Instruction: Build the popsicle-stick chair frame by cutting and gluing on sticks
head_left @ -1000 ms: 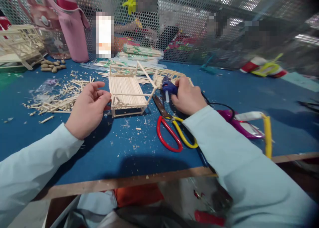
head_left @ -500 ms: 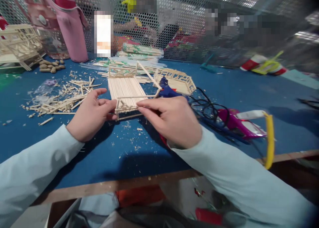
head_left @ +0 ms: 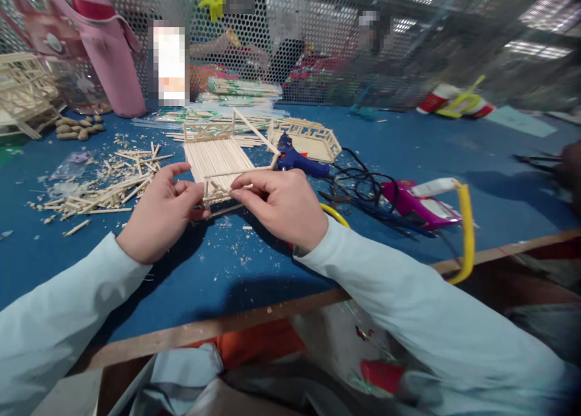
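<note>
Far left, well beyond left fingers (head_left: 191, 193): pale openwork stick structure (head_left: 27, 95). Next along, clear bottle with pink top (head_left: 75, 71), then pink cylindrical bottle (head_left: 113, 68) with carry loop, both upright. In front of these, pile of tan unshelled peanuts (head_left: 75, 128). Nearer left fingers, just to their left, loose heap of short pale sticks (head_left: 113, 189) on blue surface (head_left: 204, 289).

Left fingers closed on near left corner of pale stick frame with slatted floor (head_left: 220, 158). Frame between left fingers and right fingers (head_left: 249, 178), reaching back past both; one long stick slanting down to raised right corner. Right fingers pinched together at near rail, exact contact partly hidden. Beyond frame, green-marked stick bundles in clear plastic (head_left: 245, 89).

Just beyond right fingers, blue glue gun (head_left: 297, 161); behind it, low pale stick tray with lattice rim (head_left: 304, 140). Right of right fingers: yellow scissor handle (head_left: 336, 214), mostly covered by sleeve; tangled black cable (head_left: 363, 180); glossy magenta object (head_left: 422, 205). Far right and back, red-and-white cups (head_left: 440, 98), pale blue sheet (head_left: 521, 120).
</note>
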The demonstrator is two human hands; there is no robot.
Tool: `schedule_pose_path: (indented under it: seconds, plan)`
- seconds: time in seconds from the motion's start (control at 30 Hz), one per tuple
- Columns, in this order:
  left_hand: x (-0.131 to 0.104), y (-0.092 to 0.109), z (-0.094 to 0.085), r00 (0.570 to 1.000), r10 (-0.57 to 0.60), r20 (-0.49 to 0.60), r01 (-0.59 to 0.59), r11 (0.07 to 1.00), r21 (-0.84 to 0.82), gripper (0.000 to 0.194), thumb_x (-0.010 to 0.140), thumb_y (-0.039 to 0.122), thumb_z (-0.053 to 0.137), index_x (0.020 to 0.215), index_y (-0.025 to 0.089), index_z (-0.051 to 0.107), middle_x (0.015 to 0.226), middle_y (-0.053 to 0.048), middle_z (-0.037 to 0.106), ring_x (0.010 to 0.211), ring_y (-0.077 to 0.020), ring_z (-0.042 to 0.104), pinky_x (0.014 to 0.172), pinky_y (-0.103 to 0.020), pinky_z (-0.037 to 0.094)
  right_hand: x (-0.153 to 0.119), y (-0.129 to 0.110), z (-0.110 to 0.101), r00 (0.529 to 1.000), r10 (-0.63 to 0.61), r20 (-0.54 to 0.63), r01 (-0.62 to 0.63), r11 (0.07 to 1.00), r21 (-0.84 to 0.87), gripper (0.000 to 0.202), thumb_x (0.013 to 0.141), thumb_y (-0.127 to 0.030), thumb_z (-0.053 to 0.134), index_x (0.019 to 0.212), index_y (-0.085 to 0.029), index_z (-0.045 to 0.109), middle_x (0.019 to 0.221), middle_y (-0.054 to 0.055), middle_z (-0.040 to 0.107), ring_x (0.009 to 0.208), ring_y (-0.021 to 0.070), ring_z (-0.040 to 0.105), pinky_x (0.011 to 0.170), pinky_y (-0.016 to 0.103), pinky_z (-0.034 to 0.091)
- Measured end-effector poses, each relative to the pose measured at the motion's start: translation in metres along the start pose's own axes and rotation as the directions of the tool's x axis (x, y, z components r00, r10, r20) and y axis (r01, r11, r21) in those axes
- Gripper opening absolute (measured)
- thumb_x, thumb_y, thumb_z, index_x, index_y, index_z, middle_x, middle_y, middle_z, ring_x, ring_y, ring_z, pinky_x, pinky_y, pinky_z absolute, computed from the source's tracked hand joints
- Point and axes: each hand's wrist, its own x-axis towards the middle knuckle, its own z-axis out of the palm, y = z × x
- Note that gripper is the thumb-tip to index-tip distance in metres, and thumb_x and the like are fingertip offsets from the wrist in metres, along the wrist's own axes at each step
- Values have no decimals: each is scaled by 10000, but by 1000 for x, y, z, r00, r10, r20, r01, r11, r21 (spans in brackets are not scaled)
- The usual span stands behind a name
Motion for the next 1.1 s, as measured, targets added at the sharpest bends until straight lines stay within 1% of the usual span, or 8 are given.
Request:
schedule_pose_path:
  seconds: [0.4,0.6,0.73,0.8,0.87,0.93,1.0,1.1]
  plan:
    - [2,-2,0,1000,-8,12,9,1000,-10,306,837,118,555,1124,174,463,809,-5,652,566,-92,578,538,-216,529,-3,6,2,994,-111,-23,107,985,-138,180,874,-285,585,909,-179,727,789,16,749,566,104,595,570,232,369]
    - [2,-3,-1,1000,14,23,-13,1000,-4,308,824,127,571,1112,176,474,789,4,649,556,-92,581,544,-222,532,-3,8,2,992,-122,-12,121,990,-69,226,886,-245,567,1020,-177,735,992,53,758,813,155,702,696,241,463]
    - [1,-2,-1,1000,9,14,-9,1000,6,321,825,120,563,1129,166,470,807,-1,644,569,-84,581,548,-213,537,-2,4,0,994,-104,-20,103,995,-9,173,854,-214,597,883,-161,759,872,41,762,753,142,684,673,237,447]
    - [1,-2,-1,1000,15,9,-16,1000,14,327,826,115,562,1138,157,470,786,10,632,562,-77,571,547,-205,537,-3,-2,0,998,42,-52,-34,991,133,149,823,-229,632,844,-155,759,708,18,728,602,101,613,590,225,415]
    - [1,-1,-1,1000,18,6,-18,999,30,331,830,110,557,1145,152,467,761,21,620,550,-70,559,542,-195,532,-4,-10,4,962,272,23,-259,882,393,167,793,-268,662,850,-139,751,520,-29,613,460,65,492,488,210,362]
    - [1,-1,-1,1000,12,4,-13,999,46,332,838,115,551,1156,151,461,745,24,615,541,-69,553,536,-190,527,-6,-17,10,881,439,177,-448,649,616,211,768,-299,679,860,-117,735,434,-72,501,388,42,393,419,197,310]
    - [1,-2,-1,1000,12,8,-13,999,49,338,847,129,550,1170,151,451,746,21,617,540,-72,554,534,-190,524,-7,-21,16,817,510,268,-521,455,722,244,740,-316,701,863,-106,720,421,-88,472,371,30,359,394,189,286]
    - [1,-2,-1,1000,11,10,-11,999,44,342,850,128,550,1176,151,448,748,20,614,542,-78,554,540,-201,528,-7,-23,20,782,580,228,-498,360,789,325,689,-344,749,900,-100,715,414,-97,472,371,20,352,379,181,255]
